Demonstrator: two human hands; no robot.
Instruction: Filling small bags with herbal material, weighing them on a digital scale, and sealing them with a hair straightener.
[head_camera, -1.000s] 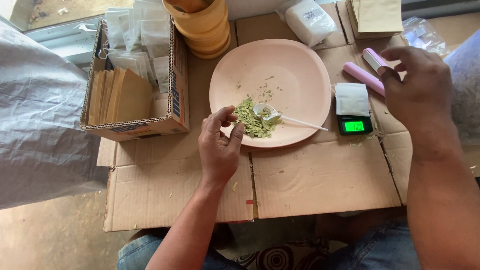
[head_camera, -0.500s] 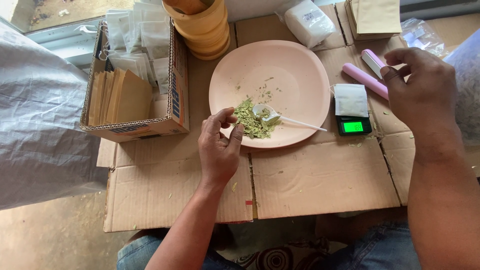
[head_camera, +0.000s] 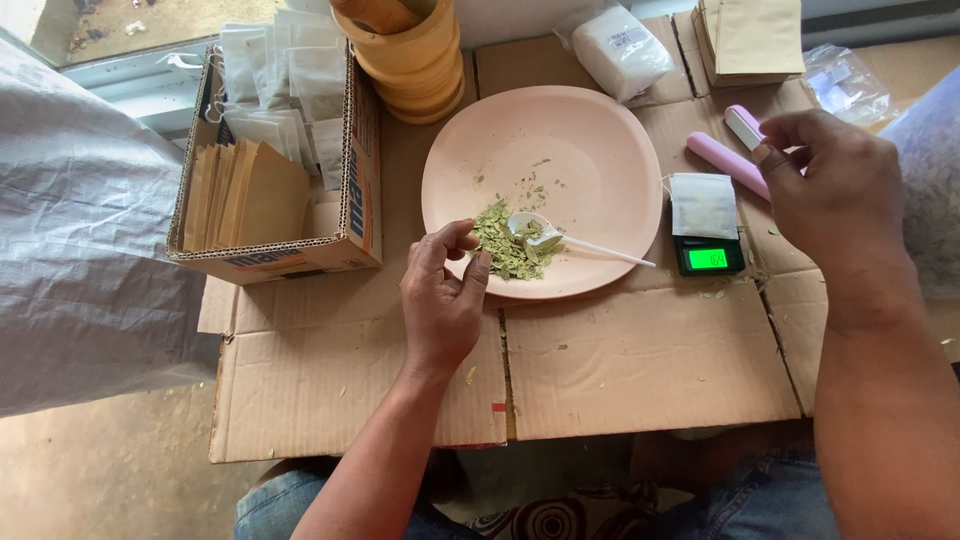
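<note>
bare cardboard (head_camera: 640, 360) lies open in front of the pink plate (head_camera: 600, 130), so a hand can pass freely there. to the left the open box (head_camera: 345, 250) walls off that side, and the wooden bowls (head_camera: 410, 60) block the back. on the right the small scale (head_camera: 708, 252), its white pouch (head_camera: 703, 204) and the pink tool (head_camera: 728, 160) crowd the gap beside the plate.

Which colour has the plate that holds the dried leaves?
The plate is pale peach-pink, plain without pattern; the head view shows it clearly.
</note>
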